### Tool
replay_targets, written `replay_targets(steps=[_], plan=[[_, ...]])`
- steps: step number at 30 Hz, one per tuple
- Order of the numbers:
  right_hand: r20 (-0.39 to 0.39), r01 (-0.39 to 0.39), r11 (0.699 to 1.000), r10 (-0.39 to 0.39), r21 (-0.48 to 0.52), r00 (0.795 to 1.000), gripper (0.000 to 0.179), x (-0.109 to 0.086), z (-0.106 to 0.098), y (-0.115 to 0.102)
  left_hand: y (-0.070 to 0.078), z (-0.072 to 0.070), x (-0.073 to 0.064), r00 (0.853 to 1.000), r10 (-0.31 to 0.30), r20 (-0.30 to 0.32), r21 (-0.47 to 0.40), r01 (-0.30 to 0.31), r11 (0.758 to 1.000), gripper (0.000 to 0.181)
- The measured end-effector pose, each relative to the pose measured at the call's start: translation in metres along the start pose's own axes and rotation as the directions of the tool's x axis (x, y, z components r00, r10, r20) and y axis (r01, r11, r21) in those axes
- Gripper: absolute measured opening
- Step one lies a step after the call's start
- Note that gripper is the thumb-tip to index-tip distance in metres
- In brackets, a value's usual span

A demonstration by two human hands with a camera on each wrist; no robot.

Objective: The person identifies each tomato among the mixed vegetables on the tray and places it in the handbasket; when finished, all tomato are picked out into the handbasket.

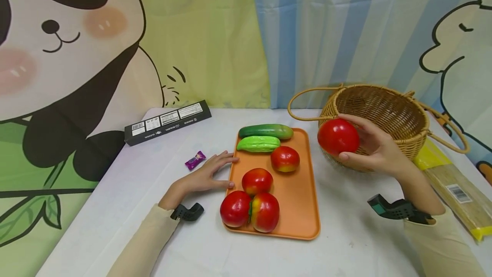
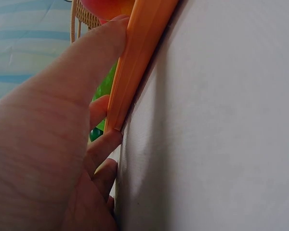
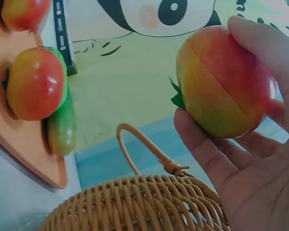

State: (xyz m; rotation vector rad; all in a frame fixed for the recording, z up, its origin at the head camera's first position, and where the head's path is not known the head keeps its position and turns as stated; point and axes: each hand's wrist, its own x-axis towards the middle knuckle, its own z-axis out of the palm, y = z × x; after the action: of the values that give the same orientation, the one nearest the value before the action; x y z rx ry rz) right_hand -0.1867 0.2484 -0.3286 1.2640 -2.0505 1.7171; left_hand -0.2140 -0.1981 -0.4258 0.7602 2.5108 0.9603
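My right hand (image 1: 378, 148) grips a red tomato (image 1: 338, 136) in the air, thumb on one side and fingers on the other. In the right wrist view this tomato (image 3: 226, 82) shows a yellowish side and a green stalk. Right behind that hand stands a wicker basket (image 1: 417, 140). My left hand (image 1: 209, 174) rests against the left rim of an orange tray (image 1: 296, 200), with its fingers extended. Several tomatoes (image 1: 285, 159) lie on the tray, three of them clustered at its near left. A dark green cucumber (image 1: 265, 131) and a light green bumpy vegetable (image 1: 258, 143) lie along its far edge.
A long black box (image 1: 168, 123) lies at the back left of the white table. Beside the left hand is a small purple wrapped candy (image 1: 195, 160). A clear and yellow packet (image 1: 457, 189) lies at the right edge. Printed cloth (image 1: 207, 37) hangs behind.
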Motion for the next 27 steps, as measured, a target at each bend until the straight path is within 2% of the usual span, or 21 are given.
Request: replay_targets(steps=[7, 12, 19, 22, 27], plan=[[-0.080, -0.070, 0.995, 0.063, -0.076, 0.995, 0.082, -0.002, -0.006, -0.005, 0.000, 0.000, 0.000, 1.000, 0.001, 0.005, 0.002, -0.001, 1.000, 0.074], [-0.126, -0.065, 0.995, 0.056, -0.075, 0.990, 0.081, -0.005, -0.013, -0.005, 0.000, 0.000, 0.001, 1.000, 0.007, 0.004, 0.005, -0.007, 1.000, 0.073], [-0.145, -0.055, 0.994, 0.041, -0.092, 0.989, 0.080, -0.011, -0.027, -0.006, 0.003, 0.000, 0.001, 1.000, 0.007, 0.005, 0.009, -0.007, 1.000, 0.073], [-0.156, -0.079, 0.991, 0.061, -0.111, 0.986, 0.081, -0.010, -0.033, -0.007, 0.001, -0.001, 0.001, 1.000, 0.004, -0.003, 0.017, -0.004, 1.000, 0.073], [-0.181, -0.138, 0.987, 0.121, -0.085, 0.976, 0.083, -0.008, -0.042, -0.010, -0.001, 0.000, 0.001, 1.000, 0.002, 0.003, 0.011, -0.002, 1.000, 0.073]])
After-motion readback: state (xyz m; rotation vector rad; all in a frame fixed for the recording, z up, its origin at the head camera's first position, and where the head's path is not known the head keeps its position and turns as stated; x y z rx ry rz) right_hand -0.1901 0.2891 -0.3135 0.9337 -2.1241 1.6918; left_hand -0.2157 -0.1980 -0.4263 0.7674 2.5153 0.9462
